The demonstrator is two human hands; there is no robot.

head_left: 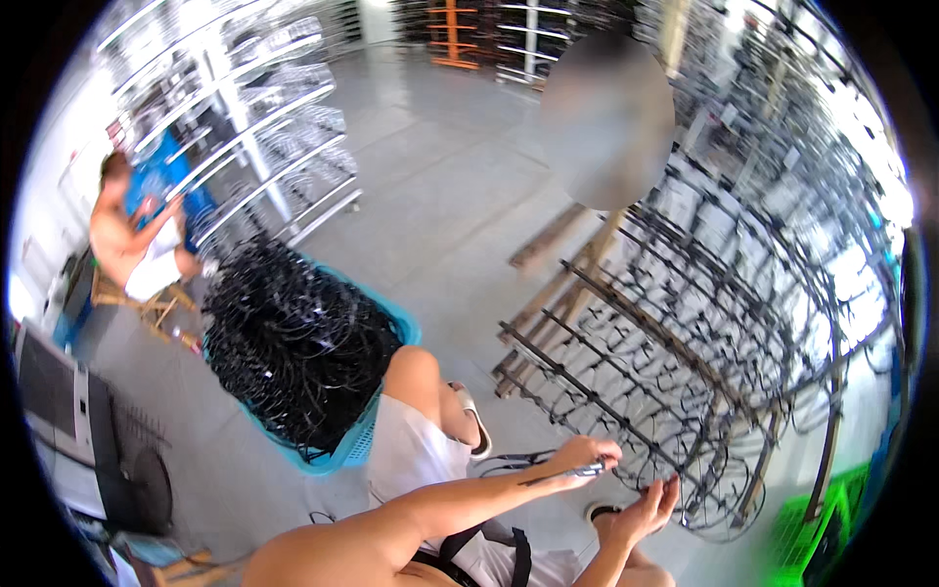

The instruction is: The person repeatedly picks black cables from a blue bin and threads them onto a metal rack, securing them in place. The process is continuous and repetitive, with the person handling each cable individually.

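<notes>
A grey floor (440, 166) stretches across the workroom. At left, a person (127, 230) sits on a wooden stool (152, 308). Next, a blue basket (360, 448) holds a heap of black strips (293, 342). Further right, the left hand (583, 456) is closed on a thin dark and silvery piece (589, 471), near a rack (646, 327) of dark hooks. Just beside it, the right hand (648, 510) has curled fingers; whether it grips anything cannot be told. A green crate (802, 528) stands at far right.

Bright; white glare — right rim; floor (440, 127) softly reflective; left rack (244, 127) blurred; fisheye edges — bowed, black-cornered
</notes>
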